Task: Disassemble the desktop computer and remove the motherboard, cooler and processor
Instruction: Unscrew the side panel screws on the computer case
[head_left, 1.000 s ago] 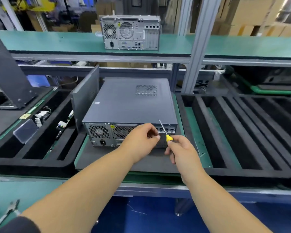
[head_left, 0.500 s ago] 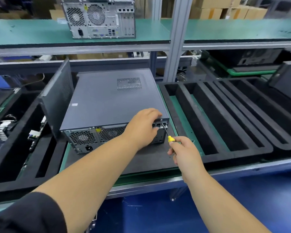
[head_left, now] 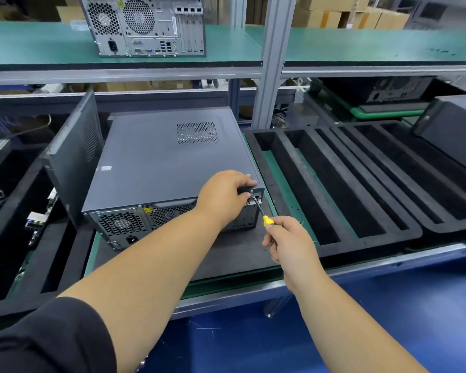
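At the centre of the frame lies the desktop computer (head_left: 167, 168), a grey case on its side upon a dark foam mat (head_left: 226, 254), with its rear panel of fan grilles and a power socket turned toward the person. The left hand (head_left: 222, 196) rests on the near right corner of the case, at the top edge of the rear panel; its fingers are curled over the edge and its thumb lies along the top, so it grips the case. The left forearm comes up from the lower left of the frame, with a dark sleeve (head_left: 46, 337) at the bottom.

Just below and to the right of that corner is the right hand (head_left: 289, 242). Its fingers are closed around the handle of a screwdriver (head_left: 260, 208), of which only the yellow end shows. The thin shaft slants up and to the left, and its tip is at the corner beside the left fingers; I cannot tell whether it sits in a screw. The right forearm enters from the lower right.

Beside the case on the right lies a black foam tray (head_left: 334, 238) with long slots.
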